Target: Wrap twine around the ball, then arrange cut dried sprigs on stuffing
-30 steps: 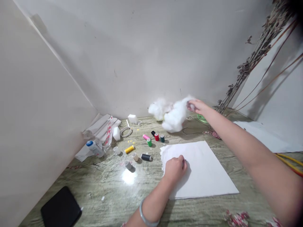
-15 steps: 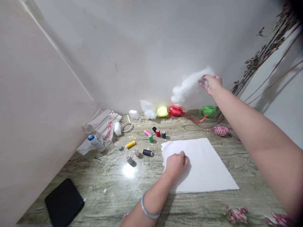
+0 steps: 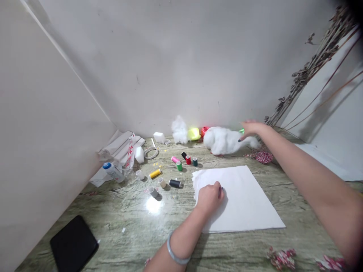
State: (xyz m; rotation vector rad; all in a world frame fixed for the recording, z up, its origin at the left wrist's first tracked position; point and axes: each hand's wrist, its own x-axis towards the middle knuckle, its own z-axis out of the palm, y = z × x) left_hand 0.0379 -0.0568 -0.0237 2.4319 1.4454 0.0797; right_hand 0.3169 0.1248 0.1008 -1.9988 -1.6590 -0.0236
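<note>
My left hand (image 3: 210, 198) rests closed on a square white sheet (image 3: 249, 200) with a frayed left edge, which looks like cloth. Its fingers are curled in, so anything inside the fist is hidden. At the back right, my right hand (image 3: 251, 129) hovers over a fluffy clump of white cotton stuffing (image 3: 222, 140), thumb and fingers apart. The stuffing lies on the table and covers part of a red twine ball (image 3: 204, 130). A smaller white tuft (image 3: 179, 130) stands beside a yellow twine ball (image 3: 194, 134).
Several thread spools, among them a black one (image 3: 176, 183) and a yellow one (image 3: 155, 173), lie left of the sheet. A blue-capped bottle (image 3: 113, 172), a tape roll (image 3: 151, 152) and a black flat object (image 3: 74, 243) are further left. Dried stems (image 3: 300, 83) lean at right.
My right hand has lowered the cotton stuffing from in front of the wall to the table and let go of it. My left hand has stayed on the sheet.
</note>
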